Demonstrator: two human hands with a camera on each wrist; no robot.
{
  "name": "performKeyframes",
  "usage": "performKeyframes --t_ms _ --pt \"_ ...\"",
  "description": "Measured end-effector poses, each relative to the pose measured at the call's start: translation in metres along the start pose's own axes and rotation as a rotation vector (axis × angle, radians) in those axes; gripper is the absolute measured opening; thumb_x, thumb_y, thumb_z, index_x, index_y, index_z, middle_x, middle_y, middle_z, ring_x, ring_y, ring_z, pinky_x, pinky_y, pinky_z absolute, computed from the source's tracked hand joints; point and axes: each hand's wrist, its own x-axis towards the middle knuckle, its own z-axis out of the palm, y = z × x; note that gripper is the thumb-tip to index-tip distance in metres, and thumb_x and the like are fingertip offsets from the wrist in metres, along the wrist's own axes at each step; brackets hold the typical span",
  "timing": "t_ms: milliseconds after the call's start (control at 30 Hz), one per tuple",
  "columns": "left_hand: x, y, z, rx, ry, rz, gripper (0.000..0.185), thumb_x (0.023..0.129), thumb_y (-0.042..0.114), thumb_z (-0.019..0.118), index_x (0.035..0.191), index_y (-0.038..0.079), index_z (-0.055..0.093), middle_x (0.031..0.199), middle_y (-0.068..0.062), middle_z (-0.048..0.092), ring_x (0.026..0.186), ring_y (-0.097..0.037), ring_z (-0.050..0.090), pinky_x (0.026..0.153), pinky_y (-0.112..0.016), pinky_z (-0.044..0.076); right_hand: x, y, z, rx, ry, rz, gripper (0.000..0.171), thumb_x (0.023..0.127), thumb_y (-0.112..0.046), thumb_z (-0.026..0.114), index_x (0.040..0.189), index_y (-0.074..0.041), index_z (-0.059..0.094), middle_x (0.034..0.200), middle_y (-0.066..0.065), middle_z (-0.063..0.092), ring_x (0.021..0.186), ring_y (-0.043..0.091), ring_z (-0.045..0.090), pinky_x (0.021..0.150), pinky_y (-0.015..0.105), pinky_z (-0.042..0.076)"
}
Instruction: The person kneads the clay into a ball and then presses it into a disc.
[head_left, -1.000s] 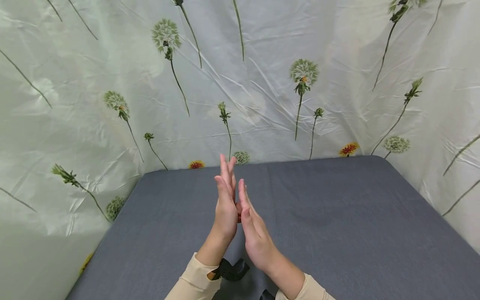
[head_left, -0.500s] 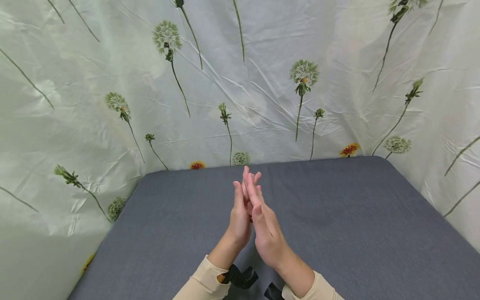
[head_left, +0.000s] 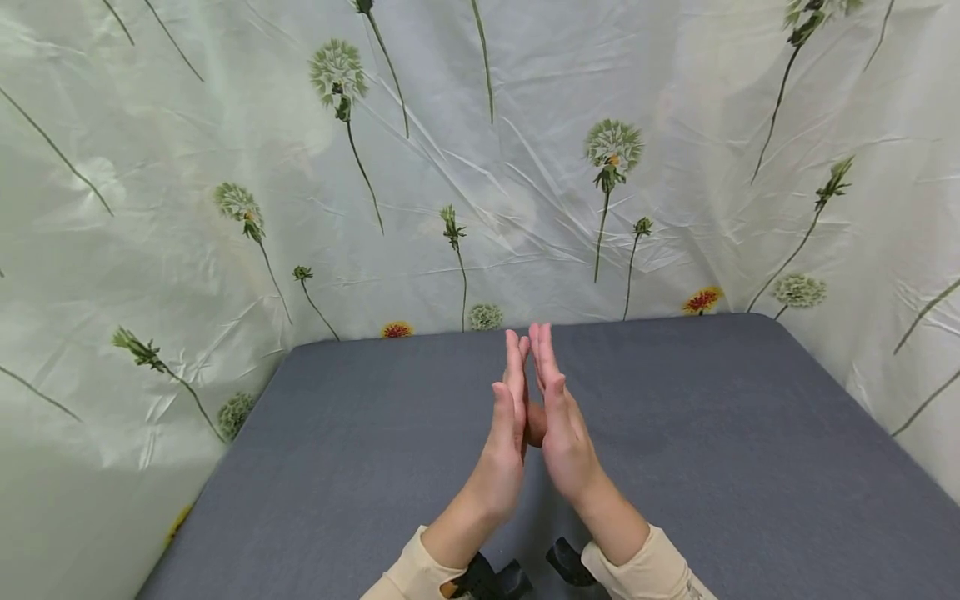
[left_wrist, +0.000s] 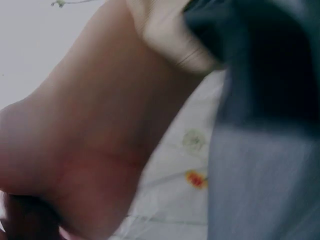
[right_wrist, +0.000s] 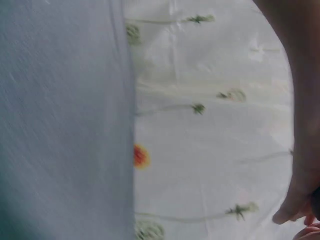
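Both hands are raised over the grey table in the head view, palms facing and fingers straight, pointing away. Between the palms sits a small brown rounded thing; most of it is hidden, and I cannot tell its kind. My left hand presses it from the left side, my right hand from the right. The fingertips come close together at the top, while the wrists stand apart. In the left wrist view the left hand fills much of the picture, with a dark brown patch at its lower edge. The right hand shows at the right wrist view's edge.
A grey cloth-covered table spreads under the hands. Behind and beside it hangs a pale curtain printed with dandelions and flowers. Black straps hang at the wrists, near the cream sleeves.
Both hands have shifted to the right. The palms slide against each other: the left fingertips were farther forward at first; now both sets are about level, with the brown thing between the palms.
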Motion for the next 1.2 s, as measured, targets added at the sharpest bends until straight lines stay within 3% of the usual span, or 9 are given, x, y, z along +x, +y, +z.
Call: performKeyframes --t_ms 33,200,233,267,433,733,933,1100,1200 --pt "0.000 0.001 -0.003 0.013 0.027 0.016 0.080 0.105 0.075 -0.005 0.170 0.031 -0.021 0.182 0.007 -0.009 0.168 -0.020 -0.014 0.132 -0.065 -0.007 -0.002 0.002 0.004 -0.003 -0.016 0.005 0.067 0.117 -0.048 0.004 0.174 -0.013 -0.002 0.183 0.011 0.003 0.166 0.028 0.021 0.119 0.008 0.027" --pt "0.005 0.004 -0.023 0.006 0.164 0.081 0.082 0.105 0.078 0.001 0.170 0.034 -0.020 0.182 0.004 -0.005 0.170 -0.024 -0.003 0.134 -0.063 0.000 -0.013 0.004 0.029 -0.010 -0.119 0.013 0.060 0.119 -0.037 0.003 0.173 -0.014 -0.006 0.183 0.008 0.000 0.163 0.009 0.020 0.120 0.008 0.025" --pt "0.006 0.004 -0.027 -0.010 0.181 0.090 0.082 0.104 0.079 0.002 0.170 0.035 -0.019 0.182 0.005 -0.004 0.170 -0.023 -0.002 0.135 -0.061 0.001 -0.015 0.003 0.033 -0.008 -0.134 0.008 0.059 0.119 -0.035 0.003 0.173 -0.015 -0.007 0.183 0.005 -0.002 0.164 0.006 0.016 0.123 0.009 0.021" --pt "0.007 0.004 -0.030 -0.025 0.194 0.095 0.083 0.104 0.080 0.003 0.170 0.035 -0.019 0.182 0.005 -0.003 0.170 -0.022 -0.003 0.135 -0.059 0.002 -0.017 0.002 0.036 -0.002 -0.145 0.005 0.058 0.119 -0.034 0.004 0.173 -0.016 -0.006 0.183 0.003 -0.003 0.166 0.006 -0.003 0.127 0.009 0.009" --pt "0.011 -0.002 -0.037 -0.103 0.226 0.076 0.082 0.104 0.080 0.004 0.170 0.038 -0.017 0.182 0.005 0.002 0.170 -0.020 -0.003 0.135 -0.059 0.010 -0.021 -0.007 0.043 -0.026 -0.144 -0.095 0.057 0.119 -0.028 0.007 0.174 -0.013 0.002 0.183 0.009 -0.001 0.169 0.017 -0.011 0.130 0.015 -0.003" --pt "0.009 -0.020 -0.014 -0.181 0.087 0.001 0.080 0.108 0.072 0.004 0.172 0.029 -0.017 0.183 0.000 0.000 0.170 -0.022 -0.002 0.137 -0.053 0.001 -0.013 -0.014 0.027 -0.085 -0.063 -0.242 0.061 0.119 -0.032 0.008 0.172 -0.002 0.010 0.181 0.018 0.010 0.170 0.017 0.001 0.135 0.024 -0.001" --pt "0.005 -0.017 0.003 -0.116 -0.010 0.038 0.074 0.110 0.068 0.000 0.172 0.031 -0.016 0.179 0.020 -0.018 0.170 -0.021 -0.007 0.134 -0.059 -0.007 -0.004 -0.015 0.012 -0.093 -0.018 -0.232 0.065 0.119 -0.042 0.008 0.173 -0.006 0.006 0.182 0.008 0.011 0.170 0.015 0.005 0.134 0.021 0.005" --pt "0.000 -0.014 0.011 -0.114 -0.050 0.003 0.077 0.109 0.068 -0.003 0.170 0.026 -0.023 0.177 0.013 -0.026 0.165 -0.018 -0.026 0.131 -0.062 -0.015 0.001 -0.012 0.003 -0.081 0.009 -0.203 0.067 0.118 -0.048 0.008 0.174 -0.013 0.001 0.182 0.010 0.010 0.169 0.012 0.003 0.133 0.019 0.008" --pt "-0.002 -0.011 0.013 -0.106 -0.058 -0.016 0.075 0.108 0.068 -0.005 0.169 0.028 -0.025 0.177 0.013 -0.027 0.165 -0.017 -0.025 0.131 -0.063 -0.014 0.002 -0.007 0.000 -0.078 0.016 -0.196 0.067 0.117 -0.048 0.007 0.174 -0.014 -0.001 0.182 0.013 0.008 0.169 0.011 0.005 0.132 0.019 0.012"
